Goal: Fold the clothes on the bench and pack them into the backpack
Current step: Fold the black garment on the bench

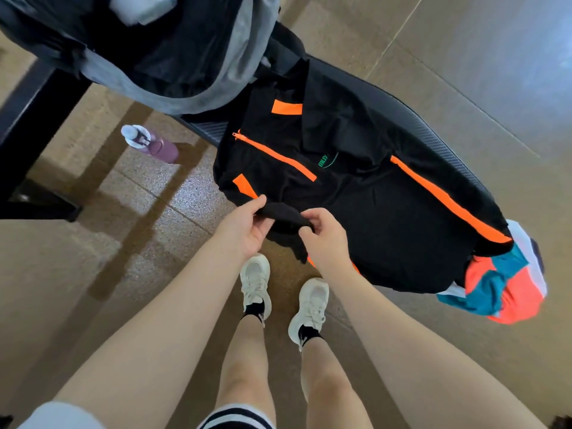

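Both hands, left hand [244, 226] and right hand [325, 239], fingers pinching black jacket [356, 181] hem at 6 o'clock edge; jacket spread on surface [433, 131]; backpack [173, 57] at 11 o'clock, colourful garment [507, 289] at 4 o'clock

Both arms extended forward; left hand [247, 226] and right hand [325, 235] pinching, fingers curled.
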`<state>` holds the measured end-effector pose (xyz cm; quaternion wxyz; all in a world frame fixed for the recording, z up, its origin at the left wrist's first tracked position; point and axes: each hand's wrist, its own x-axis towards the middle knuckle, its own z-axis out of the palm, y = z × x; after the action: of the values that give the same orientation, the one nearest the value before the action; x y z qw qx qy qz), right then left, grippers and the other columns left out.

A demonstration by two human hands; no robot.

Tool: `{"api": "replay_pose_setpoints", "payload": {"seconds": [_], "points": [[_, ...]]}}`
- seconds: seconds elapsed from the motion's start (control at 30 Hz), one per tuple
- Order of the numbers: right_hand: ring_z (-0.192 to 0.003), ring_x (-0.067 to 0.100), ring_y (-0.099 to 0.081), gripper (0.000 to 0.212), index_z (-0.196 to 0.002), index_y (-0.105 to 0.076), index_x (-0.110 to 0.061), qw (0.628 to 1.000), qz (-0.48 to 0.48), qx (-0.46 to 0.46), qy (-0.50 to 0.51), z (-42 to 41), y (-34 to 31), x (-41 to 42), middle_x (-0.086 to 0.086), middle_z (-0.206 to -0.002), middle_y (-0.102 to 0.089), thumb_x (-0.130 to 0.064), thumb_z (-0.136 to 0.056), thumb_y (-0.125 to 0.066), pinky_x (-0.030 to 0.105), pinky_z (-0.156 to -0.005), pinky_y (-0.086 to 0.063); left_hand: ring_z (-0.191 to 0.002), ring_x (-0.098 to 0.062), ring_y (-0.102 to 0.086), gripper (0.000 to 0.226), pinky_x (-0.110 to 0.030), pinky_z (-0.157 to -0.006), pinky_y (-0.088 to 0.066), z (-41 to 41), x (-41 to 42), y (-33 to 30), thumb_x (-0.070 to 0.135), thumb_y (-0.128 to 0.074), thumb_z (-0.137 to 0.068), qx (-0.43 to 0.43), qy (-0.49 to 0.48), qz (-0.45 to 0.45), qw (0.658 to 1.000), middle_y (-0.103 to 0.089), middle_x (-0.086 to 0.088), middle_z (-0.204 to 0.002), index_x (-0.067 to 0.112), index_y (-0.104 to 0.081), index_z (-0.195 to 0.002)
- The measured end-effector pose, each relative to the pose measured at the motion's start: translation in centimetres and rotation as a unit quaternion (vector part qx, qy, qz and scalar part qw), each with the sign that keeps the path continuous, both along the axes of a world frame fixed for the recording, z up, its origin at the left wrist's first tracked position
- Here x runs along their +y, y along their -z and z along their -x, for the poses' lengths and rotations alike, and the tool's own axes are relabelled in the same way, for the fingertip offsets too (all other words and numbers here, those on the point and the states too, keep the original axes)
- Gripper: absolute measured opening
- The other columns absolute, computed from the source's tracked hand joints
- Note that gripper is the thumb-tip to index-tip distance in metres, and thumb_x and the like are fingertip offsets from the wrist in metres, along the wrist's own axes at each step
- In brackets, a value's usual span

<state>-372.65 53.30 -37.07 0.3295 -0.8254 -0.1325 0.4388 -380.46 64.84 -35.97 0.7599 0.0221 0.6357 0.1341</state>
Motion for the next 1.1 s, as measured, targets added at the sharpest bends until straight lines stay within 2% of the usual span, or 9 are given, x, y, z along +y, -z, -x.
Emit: {"api": "replay_pose_setpoints", "payload": {"seconds": [0.17, 0.37, 0.43, 0.53, 0.63, 0.7, 0.87, 1.0, 1.1], "points": [[-0.069, 0.013, -0.052, 0.015, -0.078, -0.062, -0.016, 0.965, 0.087, -0.095, -0.229, -7.1, 0.5, 1.5, -0.008, -0.065, -0.052, -0.028, -0.082, -0.068, 0.025, -0.062, -0.038, -0.077, -0.021, -0.063, 0.006, -0.021, -0.054, -0.055, 0.7, 1.6, 1.9, 0.002, -0.057, -0.089, 0.074, 0.038, -0.028, 0.996, -0.061, -0.014, -0.1, -0.001, -0.056, -0.094], [-0.1, 0.026, -0.055, 0.027, -0.116, -0.061, -0.018, 0.826, 0.083, -0.356, -0.429, -9.8, 2.6, 8.5, 0.005, -0.112, -0.057, -0.03, -0.094, -0.051, 0.033, -0.083, -0.035, -0.08, -0.017, -0.064, 0.016, -0.025, -0.072, -0.054, -0.8, 1.7, 4.5, 0.021, -0.049, -0.095, 0.147, 0.123, -0.126, 0.973, -0.062, -0.013, -0.1, 0.006, -0.047, -0.103], [-0.112, 0.028, -0.051, 0.037, -0.128, -0.054, -0.016, 0.829, 0.035, -0.386, -0.403, -9.3, 4.0, 9.4, 0.008, -0.122, -0.054, -0.021, -0.091, -0.056, 0.037, -0.097, -0.034, -0.095, -0.016, -0.057, 0.032, -0.027, -0.084, -0.044, -1.4, 1.7, 5.4, 0.021, -0.051, -0.093, 0.222, 0.293, -0.306, 0.878, -0.056, -0.007, -0.114, 0.01, -0.04, -0.121], [-0.118, 0.03, -0.048, 0.041, -0.127, -0.054, -0.01, 0.913, -0.003, -0.352, -0.207, -9.2, 5.2, 6.7, 0.011, -0.127, -0.053, -0.014, -0.086, -0.061, 0.038, -0.1, -0.035, -0.119, -0.025, -0.044, 0.047, -0.032, -0.099, -0.034, -2.8, 1.3, 7.0, 0.014, -0.056, -0.089, 0.196, 0.496, -0.523, 0.665, -0.047, -0.011, -0.13, 0.006, -0.04, -0.133], [-0.114, 0.025, -0.047, 0.041, -0.128, -0.049, -0.012, 0.961, 0.099, -0.253, -0.051, -8.9, 5.4, 1.1, 0.007, -0.124, -0.05, -0.027, -0.09, -0.058, 0.037, -0.096, -0.04, -0.118, -0.029, -0.041, 0.054, -0.037, -0.093, -0.037, -5.1, 1.0, 8.3, 0.024, -0.058, -0.09, 0.22, 0.635, -0.537, 0.51, -0.041, -0.011, -0.133, 0.013, -0.037, -0.138], [-0.106, 0.021, -0.051, 0.047, -0.125, -0.05, -0.012, 0.972, 0.135, -0.185, -0.045, -8.6, 5.6, -2.1, 0.003, -0.112, -0.053, -0.036, -0.087, -0.062, 0.04, -0.093, -0.044, -0.108, -0.03, -0.044, 0.046, -0.035, -0.082, -0.037, -6.3, 1.0, 8.7, 0.026, -0.057, -0.09, 0.254, 0.658, -0.546, 0.452, -0.043, -0.012, -0.123, 0.014, -0.043, -0.132], [-0.1, 0.02, -0.051, 0.037, -0.112, -0.058, -0.015, 0.96, 0.179, -0.159, -0.143, -7.6, 6.9, -3.5, 0.0, -0.103, -0.057, -0.038, -0.084, -0.065, 0.034, -0.085, -0.041, -0.096, -0.032, -0.049, 0.021, -0.037, -0.074, -0.032, -7.0, 2.0, 8.7, 0.024, -0.049, -0.095, 0.26, 0.65, -0.559, 0.444, -0.053, -0.011, -0.105, 0.01, -0.055, -0.108], [-0.091, 0.022, -0.051, 0.013, -0.1, -0.059, -0.012, 0.972, 0.15, -0.14, -0.115, -7.5, 7.4, -2.5, 0.003, -0.097, -0.056, -0.022, -0.092, -0.056, 0.026, -0.073, -0.037, -0.062, -0.022, -0.049, 0.012, -0.035, -0.061, -0.036, -6.0, 3.2, 7.6, 0.022, -0.045, -0.096, 0.157, 0.575, -0.527, 0.605, -0.054, -0.006, -0.068, 0.011, -0.047, -0.096], [-0.066, 0.012, -0.045, 0.005, -0.092, -0.046, -0.014, 0.995, 0.07, -0.069, 0.03, -8.7, 6.1, -1.4, -0.004, -0.074, -0.051, -0.016, -0.095, -0.048, 0.012, -0.052, -0.034, -0.06, -0.017, -0.046, 0.012, -0.03, -0.058, -0.03, -6.2, 4.5, 6.1, 0.02, -0.049, -0.095, 0.144, 0.53, -0.555, 0.625, -0.048, 0.006, -0.06, 0.009, -0.05, -0.094]]}}
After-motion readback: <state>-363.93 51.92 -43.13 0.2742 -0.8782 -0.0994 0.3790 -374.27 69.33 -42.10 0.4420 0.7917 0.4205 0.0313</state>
